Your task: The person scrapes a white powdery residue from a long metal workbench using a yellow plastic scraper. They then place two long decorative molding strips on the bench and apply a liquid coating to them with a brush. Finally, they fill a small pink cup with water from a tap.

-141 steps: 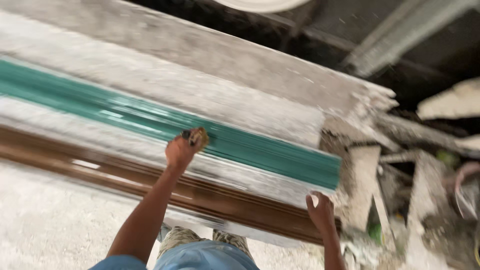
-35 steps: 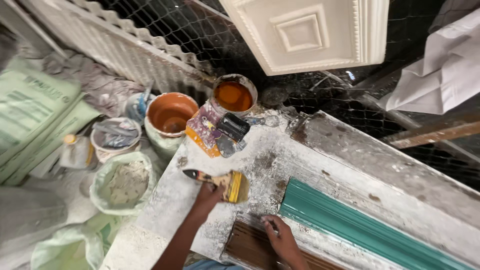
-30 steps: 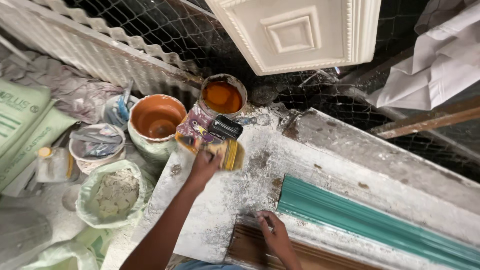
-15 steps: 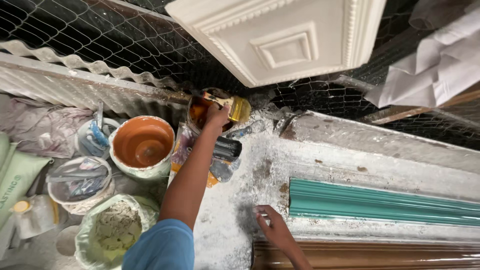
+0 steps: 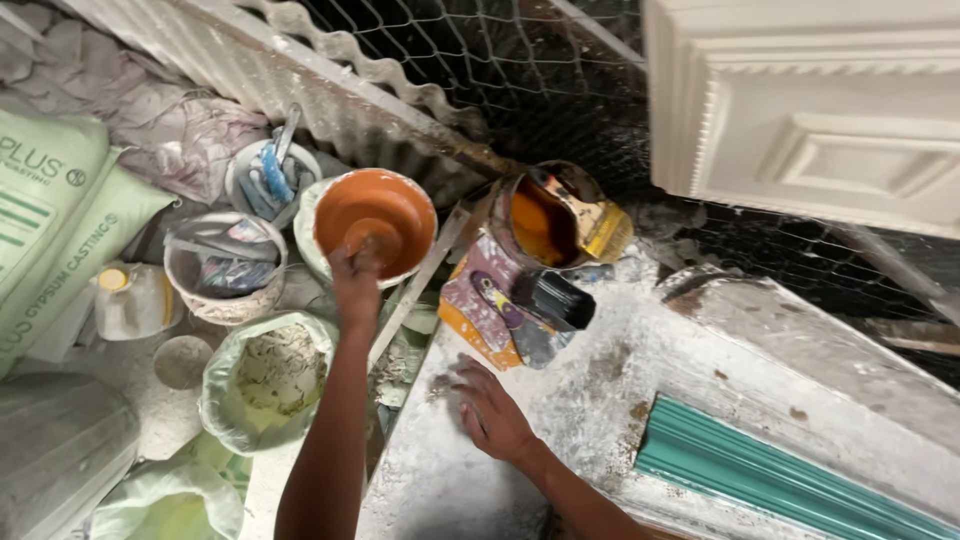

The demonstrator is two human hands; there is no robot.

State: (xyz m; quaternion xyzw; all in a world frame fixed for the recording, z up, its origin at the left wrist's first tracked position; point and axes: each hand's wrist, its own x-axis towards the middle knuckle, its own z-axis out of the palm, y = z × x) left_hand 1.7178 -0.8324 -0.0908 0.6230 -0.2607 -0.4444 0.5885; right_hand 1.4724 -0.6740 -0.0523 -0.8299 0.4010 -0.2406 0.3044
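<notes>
My left hand (image 5: 357,283) reaches over the round bowl coated in orange paint (image 5: 376,222), fingers clenched on something at its rim; it looks like a brush handle, but I cannot tell for sure. My right hand (image 5: 492,413) lies flat and released on the dusty white table (image 5: 600,400), holding nothing. Just beyond it a wide black-bristled brush (image 5: 553,297) rests on a crumpled orange and purple wrapper (image 5: 490,310), beside an open tin of orange-brown paint with a yellow label (image 5: 552,217). A pale green printed sack (image 5: 50,230) leans at the far left, with a small white jug with a yellow cap (image 5: 130,298) next to it. A teal moulded strip (image 5: 770,480) lies on the table to my right.
</notes>
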